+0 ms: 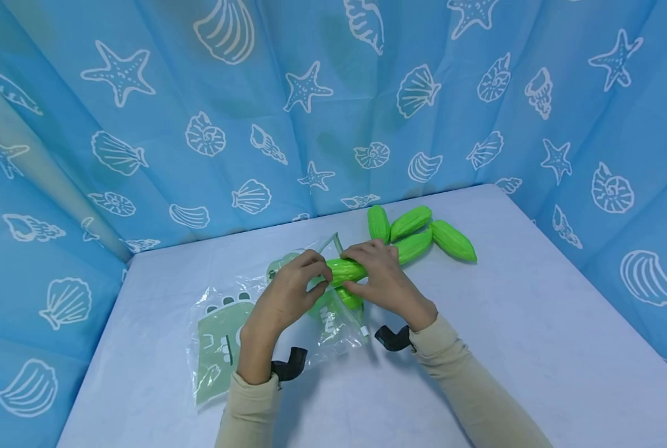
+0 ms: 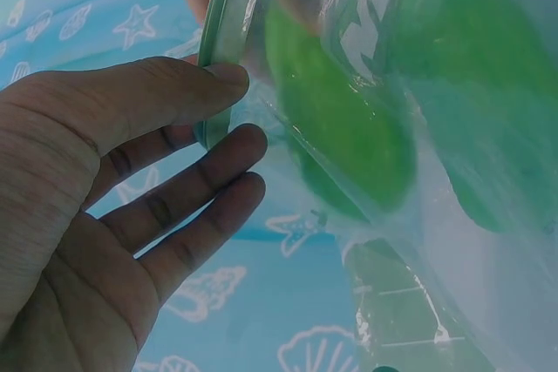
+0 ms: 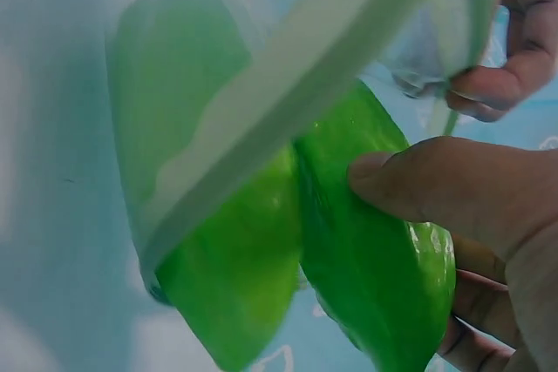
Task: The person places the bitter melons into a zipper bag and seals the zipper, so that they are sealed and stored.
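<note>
My left hand (image 1: pixel 285 295) pinches the green-edged mouth of a clear zip bag (image 2: pixel 215 41) between thumb and fingers, the other fingers spread loosely. A glossy, ridged green bitter melon (image 1: pixel 347 271) is gripped by my right hand (image 1: pixel 386 280), thumb on its near side and fingers behind. It lies at the bag's mouth, pointing left; in the right wrist view this bitter melon (image 3: pixel 375 250) shows outside the slanting zip edge. Another bitter melon (image 3: pixel 235 285) is partly inside the bag, crossed by that edge. How far the held one reaches in is partly hidden by my hands.
Several more bitter melons (image 1: pixel 453 241) lie at the back of the white table (image 1: pixel 507 348), beyond my right hand. A second clear bag (image 1: pixel 216 354) printed with a green monster face lies flat at the left. A blue shell-patterned curtain (image 1: pixel 322 112) stands behind the table.
</note>
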`<state>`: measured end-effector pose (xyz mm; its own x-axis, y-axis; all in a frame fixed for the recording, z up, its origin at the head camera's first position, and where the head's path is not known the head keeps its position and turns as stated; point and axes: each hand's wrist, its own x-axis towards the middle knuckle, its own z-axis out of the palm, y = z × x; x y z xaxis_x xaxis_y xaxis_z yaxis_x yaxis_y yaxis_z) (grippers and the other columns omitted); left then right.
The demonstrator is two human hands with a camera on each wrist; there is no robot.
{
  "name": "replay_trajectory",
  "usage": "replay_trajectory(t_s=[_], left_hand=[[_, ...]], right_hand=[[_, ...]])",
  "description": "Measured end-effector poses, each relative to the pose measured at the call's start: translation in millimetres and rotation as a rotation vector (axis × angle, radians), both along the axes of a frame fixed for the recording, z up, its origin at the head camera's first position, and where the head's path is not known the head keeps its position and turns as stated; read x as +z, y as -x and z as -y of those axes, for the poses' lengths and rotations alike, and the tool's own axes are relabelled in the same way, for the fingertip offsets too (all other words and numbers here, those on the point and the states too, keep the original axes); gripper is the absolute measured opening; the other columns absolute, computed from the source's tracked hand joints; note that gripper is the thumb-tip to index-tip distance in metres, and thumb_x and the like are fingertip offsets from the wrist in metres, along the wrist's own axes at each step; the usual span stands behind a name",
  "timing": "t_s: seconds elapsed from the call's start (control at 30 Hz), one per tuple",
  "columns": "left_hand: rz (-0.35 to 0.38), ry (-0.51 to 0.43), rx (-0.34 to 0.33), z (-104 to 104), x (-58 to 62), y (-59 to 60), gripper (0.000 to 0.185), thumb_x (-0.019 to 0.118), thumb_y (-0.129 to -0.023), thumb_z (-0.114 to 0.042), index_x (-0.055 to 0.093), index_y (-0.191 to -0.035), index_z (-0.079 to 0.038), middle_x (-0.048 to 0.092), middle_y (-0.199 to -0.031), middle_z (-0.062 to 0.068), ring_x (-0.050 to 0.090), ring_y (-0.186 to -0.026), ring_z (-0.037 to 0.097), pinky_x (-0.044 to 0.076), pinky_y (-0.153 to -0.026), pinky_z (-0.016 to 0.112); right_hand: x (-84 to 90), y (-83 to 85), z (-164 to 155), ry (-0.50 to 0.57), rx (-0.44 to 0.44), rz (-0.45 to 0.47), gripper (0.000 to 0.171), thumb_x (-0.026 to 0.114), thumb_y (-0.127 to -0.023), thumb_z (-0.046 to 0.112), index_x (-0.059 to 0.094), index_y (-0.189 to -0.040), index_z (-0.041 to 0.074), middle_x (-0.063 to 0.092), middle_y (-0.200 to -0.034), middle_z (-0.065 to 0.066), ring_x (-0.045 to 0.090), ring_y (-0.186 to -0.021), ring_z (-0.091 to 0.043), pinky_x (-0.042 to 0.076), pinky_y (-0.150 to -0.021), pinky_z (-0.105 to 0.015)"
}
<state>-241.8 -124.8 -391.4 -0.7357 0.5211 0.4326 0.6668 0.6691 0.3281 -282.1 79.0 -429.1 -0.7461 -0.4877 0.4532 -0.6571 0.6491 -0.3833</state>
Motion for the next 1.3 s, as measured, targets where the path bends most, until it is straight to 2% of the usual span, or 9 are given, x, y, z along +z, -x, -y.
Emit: replay_trajectory(t_s=[0.43,0.63,0.83,0.9,1.03,1.2,1.3], left_hand=[[-0.009,-0.005,-0.023,1,-1.9,0.7,0.012,0.071,-0.079,-0.004,0.066,-0.086,-0.012,0.054,-0.098,-0.003,0.056,-0.086,0.011,0.049,-0.075,0.022],[-0.009,-0.005,-0.023,3,-1.7,0.9,0.012,0.070,-0.079,-0.003,0.066,-0.086,-0.011,0.054,-0.097,-0.002,0.057,-0.085,0.015,0.049,-0.074,0.024],[-0.002,0.006,-0.010,4,-0.6,1.5,0.011,0.070,-0.079,-0.004,0.066,-0.087,-0.011,0.054,-0.097,-0.003,0.056,-0.085,0.014,0.049,-0.074,0.023],[-0.002,0.001,-0.009,3,0.7,1.7,0.011,0.070,-0.079,-0.003,0.066,-0.086,-0.011,0.054,-0.097,-0.003,0.057,-0.085,0.014,0.049,-0.073,0.023],[0.000,-0.008,-0.012,2,3.3,1.5,0.013,0.070,-0.078,-0.001,0.066,-0.086,-0.011,0.055,-0.098,-0.003,0.058,-0.085,0.015,0.049,-0.073,0.023],[0.006,-0.008,-0.012,2,2.7,0.7,0.012,0.069,-0.079,-0.002,0.066,-0.086,-0.011,0.055,-0.098,-0.003,0.057,-0.084,0.013,0.049,-0.072,0.022],[0.014,-0.015,-0.013,2,1.5,0.3,0.011,0.069,-0.079,-0.002,0.067,-0.086,-0.010,0.055,-0.097,-0.003,0.058,-0.085,0.013,0.049,-0.072,0.021]], right_hand=[[-13.3,3.1,15,-0.007,0.036,0.025,0.042,0.072,-0.078,0.030,0.061,-0.116,0.017,0.059,-0.114,0.004,0.043,-0.104,-0.019,0.030,-0.079,-0.045],[-7.4,2.9,10,0.007,0.008,0.079,0.048,0.072,-0.079,0.035,0.058,-0.121,0.017,0.055,-0.121,-0.001,0.042,-0.111,-0.021,0.028,-0.084,-0.051],[0.7,8.2,-8,0.080,-0.021,0.023,0.041,0.069,-0.082,0.033,0.059,-0.118,0.014,0.056,-0.120,-0.002,0.043,-0.111,-0.023,0.027,-0.082,-0.048],[4.1,11.4,-17,0.110,-0.057,0.011,0.039,0.068,-0.083,0.032,0.060,-0.117,0.014,0.057,-0.119,-0.003,0.043,-0.110,-0.023,0.027,-0.082,-0.048],[7.9,19.3,-40,0.156,-0.189,0.067,0.042,0.067,-0.083,0.035,0.059,-0.117,0.013,0.056,-0.120,-0.005,0.041,-0.114,-0.026,0.027,-0.084,-0.050],[0.0,31.0,-74,0.174,-0.389,0.154,0.047,0.065,-0.083,0.039,0.058,-0.120,0.010,0.054,-0.123,-0.009,0.036,-0.117,-0.031,0.024,-0.084,-0.050],[-6.4,36.8,-94,0.186,-0.500,0.156,0.047,0.063,-0.084,0.038,0.057,-0.120,0.008,0.051,-0.125,-0.012,0.033,-0.116,-0.033,0.022,-0.081,-0.050]])
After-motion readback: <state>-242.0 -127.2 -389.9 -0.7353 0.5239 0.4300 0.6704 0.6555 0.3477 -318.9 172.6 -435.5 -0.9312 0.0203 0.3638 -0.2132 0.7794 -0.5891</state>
